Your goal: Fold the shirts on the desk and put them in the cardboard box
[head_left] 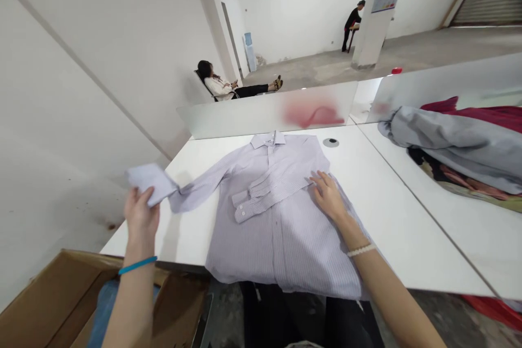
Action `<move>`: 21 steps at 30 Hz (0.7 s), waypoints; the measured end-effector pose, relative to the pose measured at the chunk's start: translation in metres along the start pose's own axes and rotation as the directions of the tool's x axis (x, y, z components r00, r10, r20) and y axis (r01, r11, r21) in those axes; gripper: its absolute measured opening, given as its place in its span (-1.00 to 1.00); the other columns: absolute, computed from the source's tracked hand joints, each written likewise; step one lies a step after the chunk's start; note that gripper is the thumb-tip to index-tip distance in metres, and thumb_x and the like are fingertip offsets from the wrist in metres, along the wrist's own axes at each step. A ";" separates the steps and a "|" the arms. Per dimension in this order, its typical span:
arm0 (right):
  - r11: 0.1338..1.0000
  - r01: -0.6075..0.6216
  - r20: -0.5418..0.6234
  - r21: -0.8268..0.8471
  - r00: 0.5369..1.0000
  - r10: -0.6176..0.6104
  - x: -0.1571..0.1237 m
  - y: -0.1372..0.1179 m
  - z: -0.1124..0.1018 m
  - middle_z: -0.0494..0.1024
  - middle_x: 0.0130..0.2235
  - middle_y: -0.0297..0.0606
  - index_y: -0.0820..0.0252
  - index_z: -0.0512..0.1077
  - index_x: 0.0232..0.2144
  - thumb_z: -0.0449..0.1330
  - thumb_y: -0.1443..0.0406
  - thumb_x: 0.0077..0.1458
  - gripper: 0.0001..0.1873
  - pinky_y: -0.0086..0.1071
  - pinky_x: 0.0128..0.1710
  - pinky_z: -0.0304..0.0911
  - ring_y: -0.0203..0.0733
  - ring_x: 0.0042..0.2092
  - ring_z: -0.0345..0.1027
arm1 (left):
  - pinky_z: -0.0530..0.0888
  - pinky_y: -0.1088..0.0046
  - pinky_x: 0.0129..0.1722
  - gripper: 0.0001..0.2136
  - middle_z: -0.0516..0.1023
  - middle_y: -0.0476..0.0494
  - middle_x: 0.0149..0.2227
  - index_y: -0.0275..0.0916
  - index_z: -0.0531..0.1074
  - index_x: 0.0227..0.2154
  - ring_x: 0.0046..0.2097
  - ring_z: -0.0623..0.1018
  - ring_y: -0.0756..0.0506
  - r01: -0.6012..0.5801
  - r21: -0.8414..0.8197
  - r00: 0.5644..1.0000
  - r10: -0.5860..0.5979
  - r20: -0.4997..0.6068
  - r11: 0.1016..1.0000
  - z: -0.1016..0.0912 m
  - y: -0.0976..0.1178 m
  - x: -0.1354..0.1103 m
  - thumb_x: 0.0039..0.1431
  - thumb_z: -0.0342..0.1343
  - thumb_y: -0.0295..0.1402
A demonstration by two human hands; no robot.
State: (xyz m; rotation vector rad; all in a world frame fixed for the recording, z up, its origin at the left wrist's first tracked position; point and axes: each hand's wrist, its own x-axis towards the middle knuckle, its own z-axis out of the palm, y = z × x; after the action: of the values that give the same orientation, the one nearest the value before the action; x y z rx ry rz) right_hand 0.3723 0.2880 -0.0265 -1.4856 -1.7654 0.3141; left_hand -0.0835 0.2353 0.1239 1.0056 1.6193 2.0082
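Observation:
A striped, pale lilac dress shirt [253, 244] lies front up on the white table [391, 212], its collar toward the far edge. One sleeve is folded across the chest, with the buttoned cuff near the middle. My left hand [141, 209] grips the cuff end of the other sleeve, lifted off the table at the left; that sleeve stretches back to the shoulder. My right hand [326, 196] rests on the shirt near the fold of the crossed sleeve, fingers spread. The shirt's lower hem hangs at the near table edge.
A heap of clothes [460, 141] lies at the right. A frosted divider [244, 119] runs along the table's back. Below left stands an open cardboard box [61, 293] with blue material inside. Beyond the divider, one person [220, 87] sits and another [353, 24] stands.

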 end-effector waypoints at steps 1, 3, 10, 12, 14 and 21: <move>0.985 -0.044 0.026 0.167 0.999 0.041 0.000 -0.005 -0.003 0.36 0.12 -0.02 0.23 0.44 -0.06 -0.03 0.21 0.19 -0.62 -0.03 0.11 0.14 0.03 0.17 0.17 | 0.43 0.29 0.02 -0.77 0.55 0.00 -0.23 -0.16 0.30 -0.32 -0.11 0.52 -0.04 -0.012 -0.012 0.995 0.013 0.095 1.000 0.025 0.006 -0.013 -0.05 0.20 -0.33; 0.836 -0.223 0.179 0.501 0.972 0.152 0.001 -0.014 -0.008 0.47 -0.02 -0.04 0.20 0.40 -0.04 -0.03 0.09 0.20 -0.57 -0.13 -0.07 0.31 -0.04 -0.04 0.38 | 0.42 0.24 0.03 -0.69 0.57 -0.11 -0.20 -0.18 0.41 -0.28 -0.08 0.53 -0.15 -0.029 0.000 0.931 0.027 0.365 1.000 0.070 0.018 -0.051 -0.14 0.31 -0.29; 0.317 -0.632 0.568 0.707 0.775 0.277 0.000 -0.025 -0.010 0.43 -0.45 -0.31 0.17 0.13 0.21 0.03 -0.07 0.16 -0.31 -0.44 -0.56 0.24 -0.28 -0.50 0.31 | 0.42 0.35 -0.03 -0.73 0.58 -0.10 -0.11 -0.09 0.45 -0.06 0.00 0.51 -0.14 -0.433 -0.058 -0.184 -0.026 0.983 0.900 0.159 0.009 -0.188 0.23 -0.01 -0.24; 0.400 -0.597 0.526 0.695 0.802 0.283 -0.001 -0.025 -0.007 0.32 -0.53 -0.46 0.11 0.16 0.21 0.26 0.09 0.02 -0.26 -0.52 -0.62 0.14 -0.36 -0.56 0.21 | 0.45 0.39 -0.12 -0.72 0.59 -0.08 -0.14 -0.10 0.45 -0.04 -0.07 0.55 -0.13 -0.412 -0.065 -0.223 -0.032 0.974 0.909 0.168 -0.007 -0.203 0.24 -0.04 -0.26; 0.477 -0.538 0.490 0.695 0.840 0.233 0.000 -0.025 -0.005 0.19 -0.61 -0.56 0.12 0.28 0.15 0.35 0.25 -0.11 -0.26 -0.55 -0.66 0.01 -0.43 -0.61 0.07 | 0.45 0.41 -0.17 -0.72 0.61 -0.05 -0.17 -0.08 0.46 -0.05 -0.14 0.57 -0.12 -0.409 -0.065 -0.251 -0.044 0.967 0.910 0.171 -0.022 -0.210 0.25 -0.05 -0.28; 0.022 -0.409 0.402 0.912 0.906 0.133 0.004 -0.034 -0.029 0.51 -0.46 -0.39 0.12 0.50 -0.08 0.33 0.24 -0.07 -0.57 -0.48 -0.41 0.26 -0.38 -0.46 0.32 | 0.30 0.35 0.14 -0.70 0.45 -0.03 0.10 -0.07 0.41 0.01 0.16 0.37 -0.14 -0.569 -0.085 -0.189 -0.029 0.982 0.818 0.176 -0.040 -0.204 0.28 -0.08 -0.25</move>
State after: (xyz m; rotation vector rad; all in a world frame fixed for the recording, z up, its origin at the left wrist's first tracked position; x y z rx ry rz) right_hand 0.3687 0.2736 0.0158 -0.6295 -0.7901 1.6178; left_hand 0.1757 0.2298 0.0401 2.4037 0.7288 0.2434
